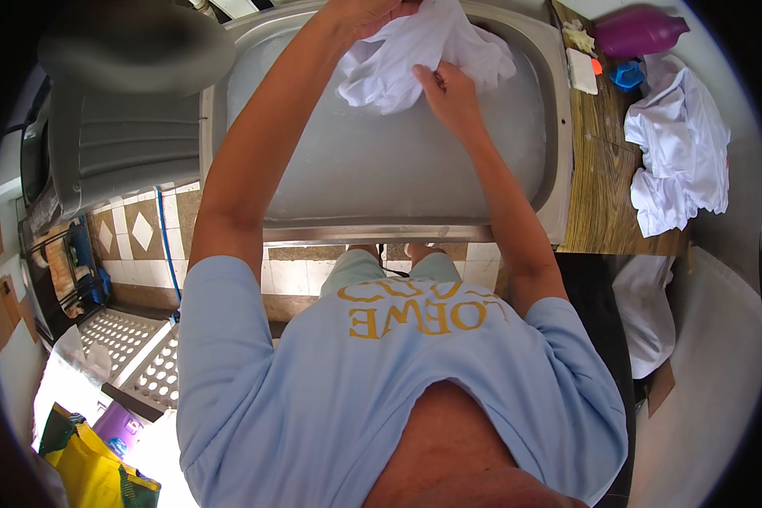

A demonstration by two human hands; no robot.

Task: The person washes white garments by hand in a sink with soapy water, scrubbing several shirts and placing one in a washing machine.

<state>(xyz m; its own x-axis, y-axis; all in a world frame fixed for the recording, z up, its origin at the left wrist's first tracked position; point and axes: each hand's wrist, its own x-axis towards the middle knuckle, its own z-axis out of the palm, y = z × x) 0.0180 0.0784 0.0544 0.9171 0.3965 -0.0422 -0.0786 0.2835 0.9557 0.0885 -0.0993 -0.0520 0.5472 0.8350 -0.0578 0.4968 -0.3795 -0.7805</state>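
Note:
A bunched white cloth (436,55) hangs over the far part of a large steel sink (559,169), its lower folds touching or just above the cloudy grey water (381,169). My left hand (371,13), partly cut off by the top edge of the view, grips the cloth's upper left part. On the near side, my right hand (450,89) pinches a fold of the same cloth between thumb and fingers. Both forearms reach across the basin. Whether the cloth is a whole garment cannot be made out.
On the wooden counter (597,178) at right lie a heap of white cloth (677,144), a purple bottle (642,32), a blue cap-like piece (626,76) and a white block (582,71). A dark grey ribbed tub (135,144) stands left. A yellow bag (93,466) sits lower left.

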